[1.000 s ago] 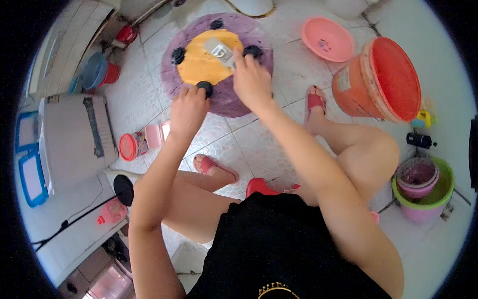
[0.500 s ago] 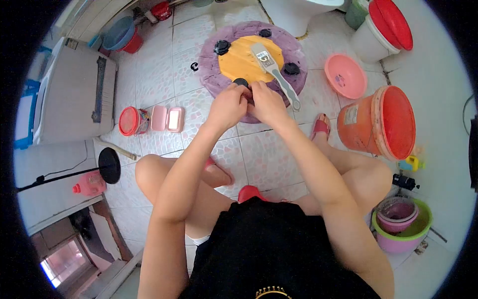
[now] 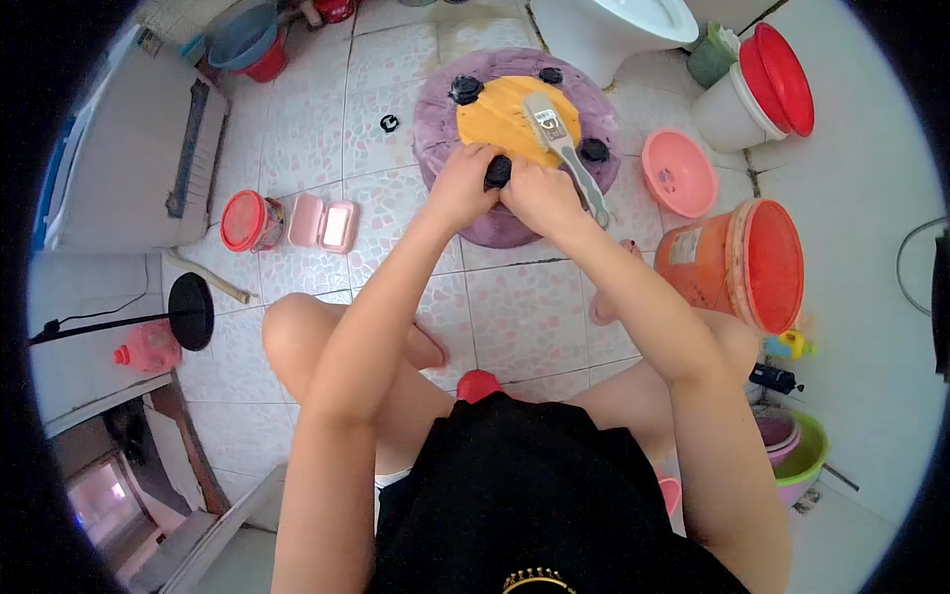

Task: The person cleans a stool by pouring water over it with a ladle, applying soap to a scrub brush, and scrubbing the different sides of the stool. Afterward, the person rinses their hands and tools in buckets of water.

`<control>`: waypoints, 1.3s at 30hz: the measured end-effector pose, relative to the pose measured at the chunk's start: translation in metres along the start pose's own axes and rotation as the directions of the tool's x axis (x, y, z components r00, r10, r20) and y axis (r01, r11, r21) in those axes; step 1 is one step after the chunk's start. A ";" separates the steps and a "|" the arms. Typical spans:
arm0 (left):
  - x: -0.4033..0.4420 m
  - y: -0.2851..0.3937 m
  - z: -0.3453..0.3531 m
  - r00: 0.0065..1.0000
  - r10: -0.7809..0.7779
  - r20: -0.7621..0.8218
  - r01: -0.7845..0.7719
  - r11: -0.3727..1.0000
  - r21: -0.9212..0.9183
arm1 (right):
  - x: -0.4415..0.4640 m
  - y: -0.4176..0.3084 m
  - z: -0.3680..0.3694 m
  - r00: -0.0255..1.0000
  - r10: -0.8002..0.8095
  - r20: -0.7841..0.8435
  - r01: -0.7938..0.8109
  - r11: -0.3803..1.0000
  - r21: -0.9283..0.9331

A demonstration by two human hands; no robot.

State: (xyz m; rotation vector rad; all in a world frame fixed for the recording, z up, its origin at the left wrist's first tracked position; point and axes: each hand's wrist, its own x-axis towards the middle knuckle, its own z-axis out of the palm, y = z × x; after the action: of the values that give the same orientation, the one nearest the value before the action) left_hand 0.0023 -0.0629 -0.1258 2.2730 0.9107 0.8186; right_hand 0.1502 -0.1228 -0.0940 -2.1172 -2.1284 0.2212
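Observation:
On the floor in front of me lies a round purple padded piece [image 3: 445, 124] with a yellow disc [image 3: 485, 114] at its middle. Several black caster-like parts sit around its ring, such as the far-left one [image 3: 466, 90] and the right one [image 3: 595, 149]. At the near edge, my left hand [image 3: 467, 182] and my right hand [image 3: 539, 193] are closed around another black caster-like part [image 3: 498, 171], which shows between them. Their fingertips are partly hidden. A scrub brush [image 3: 561, 146] with a grey-and-white handle rests across the disc, just beyond my right hand.
A small black ring-like piece [image 3: 389, 123] lies on the tiles to the left. Further left are an open pink soap box [image 3: 324, 225] and a red-lidded tub [image 3: 247, 221]. To the right stand a pink basin [image 3: 679, 172] and an orange bucket [image 3: 708, 252]. A toilet [image 3: 618, 30] is behind.
The view has shifted slightly. The black part between my hands shows more fully now, and my hands have turned around it. The brush lies in the same place on the disc.

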 end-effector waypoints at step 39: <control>-0.001 -0.007 0.002 0.999 -0.038 0.023 0.038 0.999 -0.001 | 0.046 0.008 -0.054 0.725 -0.456 0.516 0.614 0.768 -0.183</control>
State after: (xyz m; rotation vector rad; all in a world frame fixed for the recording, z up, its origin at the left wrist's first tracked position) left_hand 0.0000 -0.0596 -0.1323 2.2525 0.9394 0.7747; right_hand 0.1686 -0.0764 -0.0437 -1.5492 -3.1741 0.3078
